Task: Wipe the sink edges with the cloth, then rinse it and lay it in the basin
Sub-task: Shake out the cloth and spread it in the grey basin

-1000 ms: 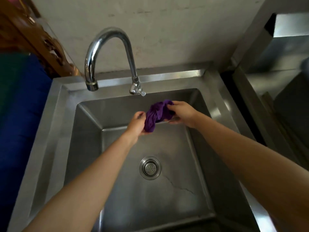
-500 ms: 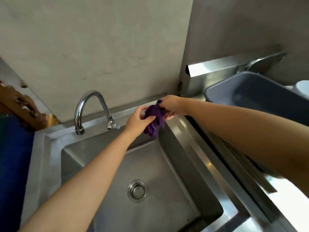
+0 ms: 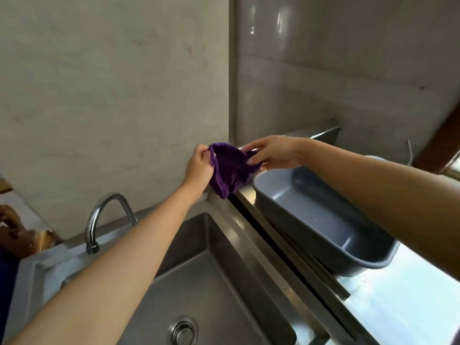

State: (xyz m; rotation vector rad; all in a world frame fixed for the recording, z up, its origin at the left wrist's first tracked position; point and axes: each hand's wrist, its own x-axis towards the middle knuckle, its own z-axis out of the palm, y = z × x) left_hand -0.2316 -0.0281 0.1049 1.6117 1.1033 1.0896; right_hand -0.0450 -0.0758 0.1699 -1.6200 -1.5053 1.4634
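Observation:
A purple cloth hangs spread between both hands, in the air above the sink's back right corner. My left hand pinches its left edge and my right hand grips its right edge. Below lies the steel sink with its drain at the bottom of the basin. The curved tap stands on the back rim at the left. The cloth's lower tip hangs just over the rim.
A grey plastic tub sits on the steel counter right of the sink, close under my right forearm. A dark gap separates sink and counter. Plain walls meet in a corner behind the cloth. Carved brown wood shows at far left.
Both hands have lifted the cloth from over the basin up and right to the back right corner, and opened it out from a bunch. The view has tilted up and right.

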